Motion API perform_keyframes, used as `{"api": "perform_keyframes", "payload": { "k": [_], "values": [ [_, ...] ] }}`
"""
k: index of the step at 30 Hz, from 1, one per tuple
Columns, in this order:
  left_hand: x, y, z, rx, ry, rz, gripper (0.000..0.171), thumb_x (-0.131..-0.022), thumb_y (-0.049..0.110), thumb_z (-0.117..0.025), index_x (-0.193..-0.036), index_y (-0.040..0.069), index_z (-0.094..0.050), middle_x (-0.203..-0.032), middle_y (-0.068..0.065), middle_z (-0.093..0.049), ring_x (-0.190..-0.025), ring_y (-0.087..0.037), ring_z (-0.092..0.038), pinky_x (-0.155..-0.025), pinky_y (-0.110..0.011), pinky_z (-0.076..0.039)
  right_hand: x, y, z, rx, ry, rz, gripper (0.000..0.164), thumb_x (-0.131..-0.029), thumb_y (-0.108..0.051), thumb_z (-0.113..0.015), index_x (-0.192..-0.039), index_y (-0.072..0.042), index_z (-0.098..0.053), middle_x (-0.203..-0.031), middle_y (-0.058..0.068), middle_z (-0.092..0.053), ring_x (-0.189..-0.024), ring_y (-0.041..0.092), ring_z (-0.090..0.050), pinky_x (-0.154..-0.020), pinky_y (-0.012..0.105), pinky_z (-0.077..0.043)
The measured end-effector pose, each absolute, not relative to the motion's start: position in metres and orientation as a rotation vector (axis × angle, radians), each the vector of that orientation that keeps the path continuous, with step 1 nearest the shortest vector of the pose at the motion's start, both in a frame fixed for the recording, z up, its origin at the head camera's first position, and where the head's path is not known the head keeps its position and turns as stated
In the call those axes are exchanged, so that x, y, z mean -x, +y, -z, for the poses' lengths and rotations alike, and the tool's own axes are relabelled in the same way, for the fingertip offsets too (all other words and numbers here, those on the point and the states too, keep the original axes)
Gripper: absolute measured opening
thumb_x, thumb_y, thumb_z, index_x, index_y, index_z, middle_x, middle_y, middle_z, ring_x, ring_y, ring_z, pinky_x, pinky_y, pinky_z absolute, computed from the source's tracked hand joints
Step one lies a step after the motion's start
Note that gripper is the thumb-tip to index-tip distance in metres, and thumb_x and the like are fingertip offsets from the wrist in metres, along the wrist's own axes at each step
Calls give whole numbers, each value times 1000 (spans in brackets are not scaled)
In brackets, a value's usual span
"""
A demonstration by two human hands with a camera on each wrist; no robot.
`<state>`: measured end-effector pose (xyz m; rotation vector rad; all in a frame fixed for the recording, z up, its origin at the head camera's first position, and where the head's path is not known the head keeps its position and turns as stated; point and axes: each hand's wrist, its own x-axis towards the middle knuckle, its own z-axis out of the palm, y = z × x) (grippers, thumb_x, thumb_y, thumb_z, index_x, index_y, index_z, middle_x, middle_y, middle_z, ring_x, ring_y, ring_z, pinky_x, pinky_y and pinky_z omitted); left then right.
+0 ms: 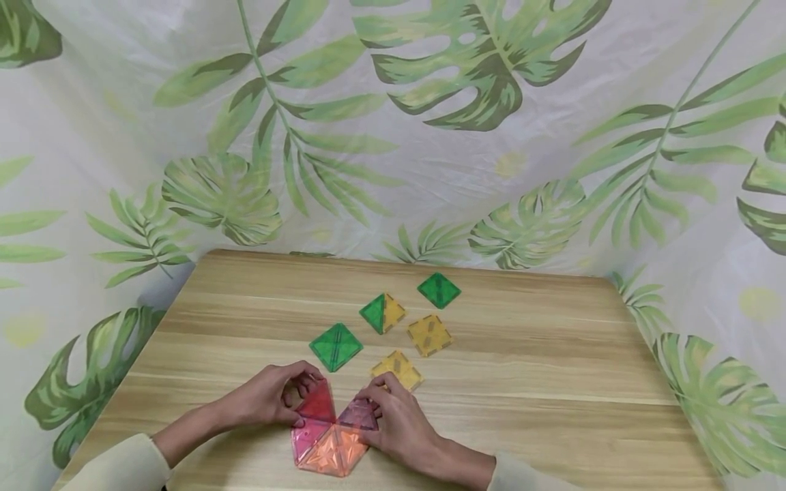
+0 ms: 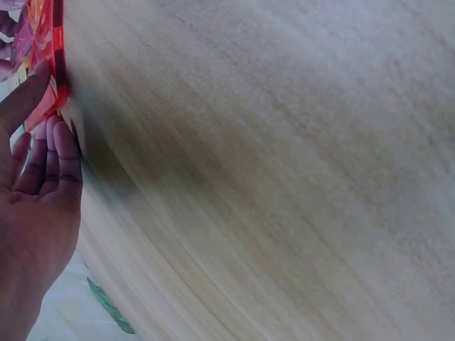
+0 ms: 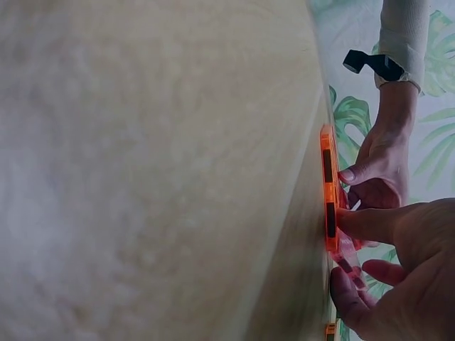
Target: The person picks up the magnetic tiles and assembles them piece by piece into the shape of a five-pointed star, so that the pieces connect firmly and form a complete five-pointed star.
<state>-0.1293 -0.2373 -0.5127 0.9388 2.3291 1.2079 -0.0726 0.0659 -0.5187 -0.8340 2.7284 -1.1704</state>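
While our left hand (image 1: pixel 260 399) pinches a translucent red plastic triangle (image 1: pixel 319 404) and our right hand (image 1: pixel 406 426) a translucent purple plastic triangle (image 1: pixel 358 414), both between our hands, we're seemingly joining edges; careful alignment looks needed next.

Pale cream sleeves (image 1: pixel 125 467) — left one bearing black device (image 3: pixel 384 67).

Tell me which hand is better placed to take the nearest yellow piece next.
Probably the right hand: in the head view it overlaps the yellow piece, though holding the purple triangle. The left hand, farther away, holds the red triangle.
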Motion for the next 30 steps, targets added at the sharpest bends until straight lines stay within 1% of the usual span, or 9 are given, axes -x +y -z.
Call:
{"api": "perform_keyframes", "payload": {
  "k": [5,8,11,14,17,20,23,25,30],
  "values": [
    [128,-238,513,-930,2280,-1271,48,-75,7,-94,-111,10,-62,-97,-3,-68,-84,-16,-65,-66,-28,-59,72,65,520,877,2694,1216,45,-74,-6,-97,-113,-8,-75,-108,1,-67,-94,4,-62,-77,12,-54],
    [129,-237,513,-970,2272,-1271,39,-77,7,-93,-105,13,-67,-98,-2,-69,-81,-14,-63,-65,-27,-57,73,65,520,885,2667,1249,42,-75,-5,-96,-112,-8,-75,-105,0,-69,-92,3,-62,-76,13,-54],
    [130,-237,514,-1007,2251,-1271,32,-80,8,-92,-104,14,-71,-103,-1,-71,-83,-11,-63,-67,-28,-58,73,66,521,875,2658,1266,40,-76,-3,-94,-111,-10,-74,-103,-2,-67,-91,2,-60,-75,13,-54],
    [133,-238,515,-995,2194,-1295,30,-83,10,-90,-107,13,-73,-110,-4,-70,-91,-10,-65,-74,-30,-61,73,67,521,869,2646,1279,40,-77,-2,-93,-111,-11,-74,-102,-3,-65,-90,1,-59,-74,14,-54],
    [134,-238,515,-963,2137,-1328,31,-85,12,-88,-111,10,-71,-114,-7,-69,-99,-12,-67,-82,-32,-62,73,67,522,869,2613,1302,40,-78,-2,-93,-112,-11,-73,-104,-4,-65,-93,1,-59,-77,16,-55],
    [135,-238,514,-950,2099,-1354,33,-86,12,-88,-114,7,-69,-115,-11,-69,-102,-16,-69,-86,-33,-62,74,69,523,867,2572,1340,43,-78,-3,-93,-115,-11,-72,-107,-3,-65,-96,2,-59,-80,17,-56],
    [135,-237,513,-929,2051,-1383,37,-87,6,-85,-118,3,-65,-117,-15,-69,-104,-20,-71,-88,-35,-62,75,70,522,810,2488,1421,45,-78,-1,-92,-117,-11,-70,-109,0,-63,-94,4,-61,-77,19,-58],
    [136,-236,512,-902,2012,-1403,41,-86,1,-83,-120,1,-62,-119,-18,-66,-102,-21,-70,-88,-35,-62,77,71,521,741,2408,1487,48,-78,2,-91,-119,-11,-69,-110,1,-61,-91,4,-61,-75,20,-59],
    [139,-235,510,-832,1900,-1472,47,-83,-9,-80,-124,-3,-57,-133,-30,-57,-100,-21,-69,-85,-35,-63,82,74,517,565,2171,1675,55,-76,13,-88,-122,-8,-65,-117,5,-57,-88,6,-66,-75,22,-61]
  ]
}}
